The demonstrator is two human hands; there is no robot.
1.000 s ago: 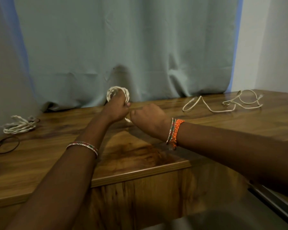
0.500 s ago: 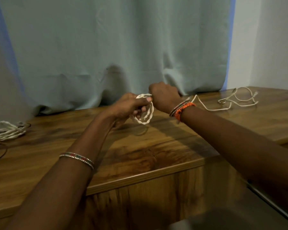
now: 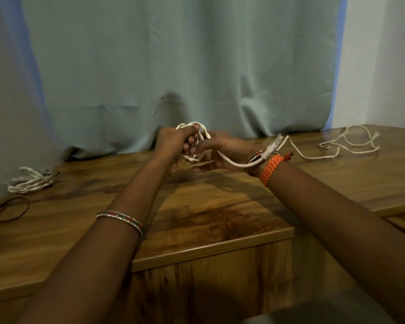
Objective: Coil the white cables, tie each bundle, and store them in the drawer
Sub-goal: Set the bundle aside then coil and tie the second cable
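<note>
A coil of white cable (image 3: 202,133) is held upright above the wooden tabletop (image 3: 220,206), near the curtain. My left hand (image 3: 173,142) is closed around the coil's left side. My right hand (image 3: 222,153), palm up, touches the coil, and the cable's free end with its plug (image 3: 275,143) runs across the palm and over my wrist. A tied white bundle (image 3: 29,181) lies at the far left. A loose white cable (image 3: 346,146) sprawls on the right of the table. No drawer is visible.
A dark elastic loop (image 3: 9,209) lies on the left edge of the table. A grey-green curtain (image 3: 185,66) hangs behind the table. The table's front edge (image 3: 208,249) drops to a wooden panel below.
The coil went from above my left hand to hanging between both hands, then up again. My right hand turned palm up, and the free end now trails over my right wrist.
</note>
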